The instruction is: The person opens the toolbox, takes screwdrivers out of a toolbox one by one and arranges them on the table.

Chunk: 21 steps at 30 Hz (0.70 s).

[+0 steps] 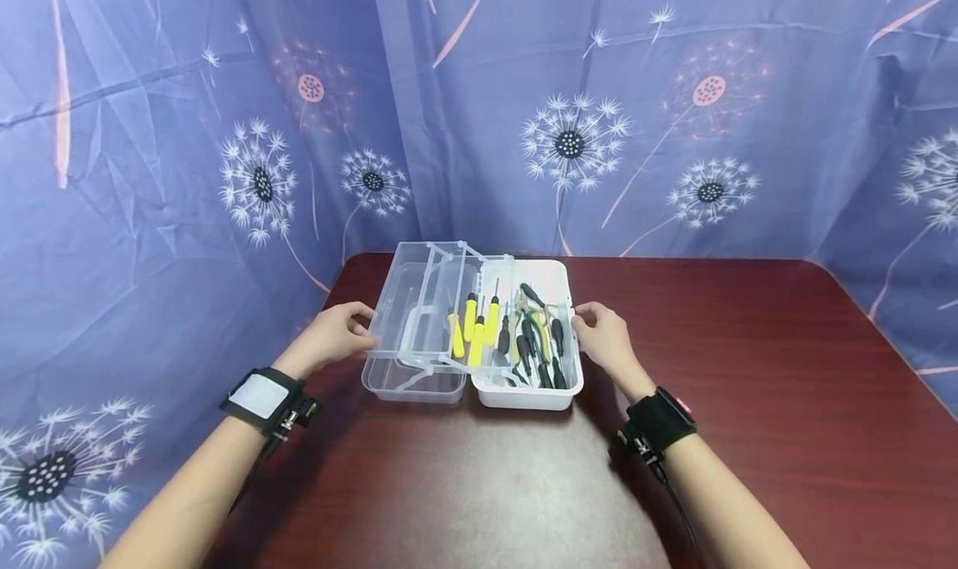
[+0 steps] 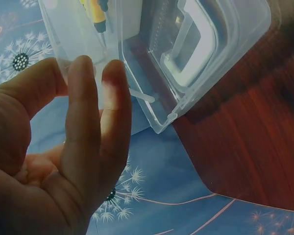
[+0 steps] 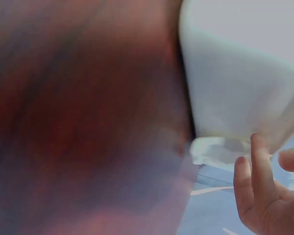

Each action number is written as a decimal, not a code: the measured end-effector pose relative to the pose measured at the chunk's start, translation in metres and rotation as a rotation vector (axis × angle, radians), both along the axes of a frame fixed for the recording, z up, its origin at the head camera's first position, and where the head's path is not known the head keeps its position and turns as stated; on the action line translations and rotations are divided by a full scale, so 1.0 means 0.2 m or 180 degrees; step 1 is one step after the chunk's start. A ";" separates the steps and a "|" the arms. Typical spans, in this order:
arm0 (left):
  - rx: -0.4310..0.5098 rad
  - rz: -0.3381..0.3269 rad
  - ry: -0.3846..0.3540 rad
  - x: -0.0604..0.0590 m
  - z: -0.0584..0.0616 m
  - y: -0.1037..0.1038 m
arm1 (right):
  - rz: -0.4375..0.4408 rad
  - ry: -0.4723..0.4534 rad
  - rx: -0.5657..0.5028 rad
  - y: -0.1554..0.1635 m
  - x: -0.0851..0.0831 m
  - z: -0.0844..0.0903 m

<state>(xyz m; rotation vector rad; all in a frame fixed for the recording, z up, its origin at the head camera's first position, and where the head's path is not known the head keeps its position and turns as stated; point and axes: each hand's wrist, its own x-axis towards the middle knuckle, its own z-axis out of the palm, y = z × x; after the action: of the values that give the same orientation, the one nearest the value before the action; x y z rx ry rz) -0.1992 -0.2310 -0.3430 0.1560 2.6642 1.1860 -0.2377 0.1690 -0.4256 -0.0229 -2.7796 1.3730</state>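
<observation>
A white toolbox [image 1: 527, 399] stands unfolded on the table, its clear lid [image 1: 441, 395] laid out to the left. Above the lid, on hinged arms, sits a clear tray [image 1: 397, 303]; several yellow-handled screwdrivers [image 1: 477, 344] lie at its right side. In the white base are pliers [image 1: 540, 329] and several black-handled screwdrivers [image 1: 557, 336]. My left hand [image 1: 334, 334] pinches the tray's left edge between thumb and fingers, as the left wrist view [image 2: 83, 122] also shows. At the base's right wall, my right hand [image 1: 604, 336] holds the rim; its fingers [image 3: 259, 166] reach the wall near a clear latch.
The dark red wooden table [image 1: 711, 344] extends to the right and front of the toolbox. A blue dandelion-print curtain [image 1: 479, 120] hangs behind and along the left side. A white carry handle [image 2: 201, 46] shows on the lid. Both wrists wear black straps [image 1: 662, 423].
</observation>
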 end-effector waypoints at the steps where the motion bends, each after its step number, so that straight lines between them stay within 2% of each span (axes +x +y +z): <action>1: 0.0024 0.0000 0.0002 0.00 0.00 0.00 | 0.0022 0.0013 -0.0017 0.00 0.00 0.02; 7: -0.0024 0.0075 -0.0079 -0.01 -0.01 0.01 | 0.0072 0.0116 0.0049 -0.01 -0.01 0.14; 13: -0.0058 0.0100 -0.0093 -0.01 -0.01 0.01 | 0.0172 0.0264 0.0321 -0.06 -0.03 0.27; 21: -0.0063 0.0104 -0.0050 -0.01 -0.03 0.01 | 0.0391 0.0311 0.0650 -0.20 -0.06 0.37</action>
<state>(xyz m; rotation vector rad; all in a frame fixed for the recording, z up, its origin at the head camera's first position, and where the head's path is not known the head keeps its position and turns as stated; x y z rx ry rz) -0.2016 -0.2290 -0.3488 0.0998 2.6739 1.1652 -0.2502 0.1281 -0.3519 0.2186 -2.8641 1.0725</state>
